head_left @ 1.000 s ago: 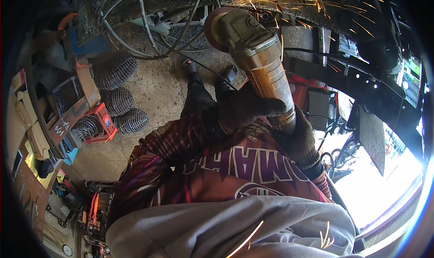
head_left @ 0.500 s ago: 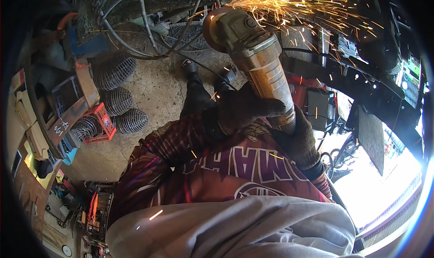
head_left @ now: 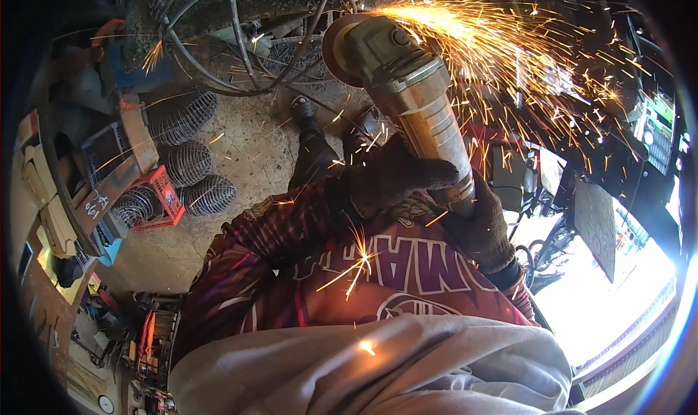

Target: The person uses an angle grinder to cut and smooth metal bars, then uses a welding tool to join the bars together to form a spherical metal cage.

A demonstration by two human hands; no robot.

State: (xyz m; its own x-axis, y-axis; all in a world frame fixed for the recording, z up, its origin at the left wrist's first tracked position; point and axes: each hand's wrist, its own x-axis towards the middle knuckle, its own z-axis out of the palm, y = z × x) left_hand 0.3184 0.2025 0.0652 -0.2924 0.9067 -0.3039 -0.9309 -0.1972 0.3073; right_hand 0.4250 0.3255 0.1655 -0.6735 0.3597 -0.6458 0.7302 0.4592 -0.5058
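Observation:
Both my hands wear dark work gloves and hold an angle grinder [head_left: 425, 117], its worn body slanting up and left away from me. My left hand [head_left: 400, 176] grips the lower body from the left side. My right hand [head_left: 480, 230] is closed round the rear end, its fingers partly hidden behind the tool. The grinder's disc [head_left: 339, 48] meets the edge of a round cage of bent metal rods [head_left: 243, 41] at the top. A dense spray of orange sparks [head_left: 472, 33] flies right from the contact. The exact contact spot is partly hidden by the grinder head.
Several coiled wire cages [head_left: 190, 163] sit on the concrete floor [head_left: 247, 135] at left, beside a red plastic crate [head_left: 166, 197]. A cluttered wooden shelf [head_left: 94, 208] runs along the left side. Bright daylight enters at right past a hanging grey panel [head_left: 595, 230].
The spark spray has grown thicker and spreads farther right and down, with stray sparks over my shirt and lap. The grinder head has shifted slightly left; both hands keep their hold.

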